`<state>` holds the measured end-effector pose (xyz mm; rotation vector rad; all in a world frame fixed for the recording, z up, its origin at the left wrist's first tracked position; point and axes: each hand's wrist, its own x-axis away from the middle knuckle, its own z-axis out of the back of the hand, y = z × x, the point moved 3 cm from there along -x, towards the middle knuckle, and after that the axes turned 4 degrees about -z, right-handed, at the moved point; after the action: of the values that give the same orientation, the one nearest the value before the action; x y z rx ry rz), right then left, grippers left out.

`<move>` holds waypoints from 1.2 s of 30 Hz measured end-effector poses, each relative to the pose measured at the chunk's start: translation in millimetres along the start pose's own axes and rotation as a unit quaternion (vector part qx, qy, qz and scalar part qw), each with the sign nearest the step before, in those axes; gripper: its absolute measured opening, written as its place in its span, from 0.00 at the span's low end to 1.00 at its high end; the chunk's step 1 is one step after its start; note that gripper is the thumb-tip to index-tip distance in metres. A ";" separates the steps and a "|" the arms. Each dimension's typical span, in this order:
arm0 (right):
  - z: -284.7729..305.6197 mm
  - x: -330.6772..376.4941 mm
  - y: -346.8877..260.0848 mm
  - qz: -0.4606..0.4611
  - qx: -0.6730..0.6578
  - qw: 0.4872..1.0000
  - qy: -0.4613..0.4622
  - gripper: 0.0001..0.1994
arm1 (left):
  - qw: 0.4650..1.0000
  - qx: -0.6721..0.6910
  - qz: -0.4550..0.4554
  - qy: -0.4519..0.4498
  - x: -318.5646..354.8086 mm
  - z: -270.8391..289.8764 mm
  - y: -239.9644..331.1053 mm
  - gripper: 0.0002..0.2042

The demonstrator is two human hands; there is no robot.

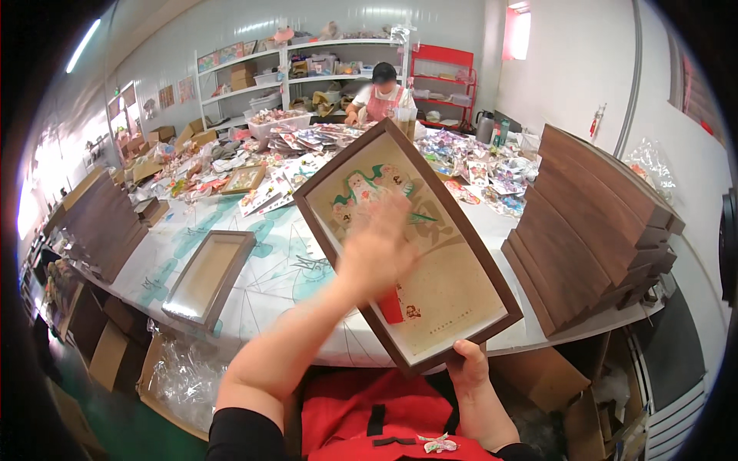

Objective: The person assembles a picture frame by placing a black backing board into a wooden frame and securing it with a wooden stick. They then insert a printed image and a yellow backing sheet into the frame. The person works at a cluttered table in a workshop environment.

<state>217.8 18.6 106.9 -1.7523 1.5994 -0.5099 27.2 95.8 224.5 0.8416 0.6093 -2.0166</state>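
A dark brown shadow-box picture frame is held tilted in front of me, above the table's near edge. Inside it is a beige picture with a green-and-white figure at the upper part and a red strip lower down. My right hand grips the frame's bottom edge, thumb on the front and fingers hidden behind. Across the picture's left-middle part lies my left hand, smeared by motion, so its fingers are unclear and I cannot tell whether it touches the surface. A smaller brown frame with a plain beige inside lies on the table to the left.
Tall stacks of brown frames stand at the right and left of the table. Piles of colourful paper cutouts cover its far side, where a person works. An open box of clear plastic wrap sits below left.
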 end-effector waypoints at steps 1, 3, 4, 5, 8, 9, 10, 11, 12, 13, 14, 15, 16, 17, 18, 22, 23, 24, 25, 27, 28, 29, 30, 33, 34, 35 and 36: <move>-2.6 4.0 -0.3 0.000 0.007 1.000 0.005 0.38 | 0.996 -0.023 0.081 0.024 -12.7 8.1 -23.3 0.31; -14.7 7.9 -0.7 -0.002 0.016 1.000 0.001 0.37 | 0.985 -0.033 0.146 0.083 -13.1 18.8 -43.8 0.31; -14.6 5.3 0.5 0.003 0.017 1.000 0.003 0.37 | 0.982 -0.042 0.162 0.092 -10.6 10.8 -41.3 0.32; -14.4 1.5 0.9 0.008 0.018 1.000 0.004 0.37 | 0.987 -0.083 0.133 0.045 -5.4 -2.3 -25.6 0.32; -7.3 -8.1 -0.3 0.021 0.016 0.999 0.020 0.35 | 0.999 0.024 0.035 0.006 23.3 -24.4 56.2 0.35; -6.8 -11.1 -0.3 0.025 0.005 0.999 0.023 0.35 | 0.996 0.086 -0.008 -0.037 31.4 -20.2 75.6 0.36; -6.9 -12.6 -0.2 0.029 -0.007 0.999 0.027 0.35 | 0.985 0.147 -0.052 -0.079 36.0 -17.5 87.0 0.37; -9.1 -11.6 0.6 0.036 -0.029 0.999 0.021 0.34 | 0.983 0.145 -0.075 -0.081 35.4 -19.8 80.3 0.37; -10.6 -10.0 -0.3 0.029 -0.019 0.999 0.018 0.34 | 0.994 0.099 -0.023 -0.045 27.1 -21.0 58.3 0.37; -10.3 -7.4 -1.9 0.021 -0.011 1.000 0.017 0.34 | 0.998 0.054 0.028 -0.011 13.5 -22.8 31.2 0.36; -8.4 -4.4 -3.6 0.015 -0.005 1.000 0.018 0.34 | 0.997 0.008 0.077 0.022 3.1 -22.9 13.6 0.36; -9.5 -3.5 -3.0 0.021 -0.001 1.000 0.015 0.34 | 0.995 -0.008 0.096 0.040 -2.9 -18.7 5.1 0.35; -11.3 -2.8 -0.8 0.027 0.004 1.000 0.013 0.34 | 0.991 -0.023 0.115 0.058 -7.6 -14.7 -1.1 0.34; -12.8 -1.7 -0.4 0.034 0.008 0.999 0.010 0.34 | 0.987 -0.039 0.134 0.076 -10.0 -11.2 -3.2 0.34; -13.9 -3.1 0.0 0.032 -0.003 0.999 0.013 0.34 | 0.994 0.002 0.092 0.054 -7.5 -11.9 10.4 0.33; -6.6 -18.2 -18.2 0.046 -0.028 0.998 0.025 0.32 | 0.986 0.129 -0.102 -0.021 28.2 -3.6 100.1 0.29; -1.0 -20.6 -27.7 0.045 -0.035 0.998 0.026 0.32 | 0.966 0.214 -0.140 -0.042 37.7 6.1 107.4 0.27; 2.8 -23.9 -37.6 0.044 -0.046 0.998 0.028 0.32 | 0.937 0.295 -0.178 -0.066 49.7 14.4 105.8 0.26; -7.4 -27.2 -52.8 0.068 -0.039 0.997 0.027 0.32 | 0.938 0.302 -0.162 -0.050 64.8 17.0 91.4 0.26; -7.8 -23.8 -92.4 0.097 0.003 0.985 0.146 0.30 | 0.970 0.210 -0.123 0.008 96.4 15.3 46.6 0.25; -17.6 -23.1 -115.5 0.122 0.021 0.975 0.185 0.28 | 0.988 0.146 -0.057 -0.001 113.8 19.8 12.7 0.26; -30.2 -24.7 -137.9 0.146 0.031 0.967 0.207 0.28 | 0.995 0.086 0.051 0.022 139.8 24.4 -26.7 0.22; -39.4 -24.6 -163.5 0.169 0.040 0.957 0.232 0.28 | 0.985 0.066 0.158 0.034 168.6 29.1 -64.7 0.23; -55.3 -22.0 -247.5 0.277 0.091 0.925 0.245 0.27 | 0.943 -0.060 0.328 -0.012 269.2 51.8 -174.2 0.25; -54.0 -20.5 -277.5 0.312 0.108 0.914 0.237 0.27 | 0.918 -0.081 0.387 -0.031 304.2 52.0 -202.4 0.26; -53.6 -24.8 -304.3 0.338 0.135 0.903 0.229 0.27 | 0.909 -0.114 0.400 -0.040 334.5 47.4 -216.0 0.26; -49.7 -27.3 -332.8 0.363 0.152 0.893 0.216 0.27 | 0.898 -0.156 0.409 -0.046 355.3 54.2 -222.8 0.26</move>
<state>410.9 31.2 383.6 -0.7351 2.1800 -0.7476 -327.2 -8.0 18.5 0.6462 0.4050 -1.1440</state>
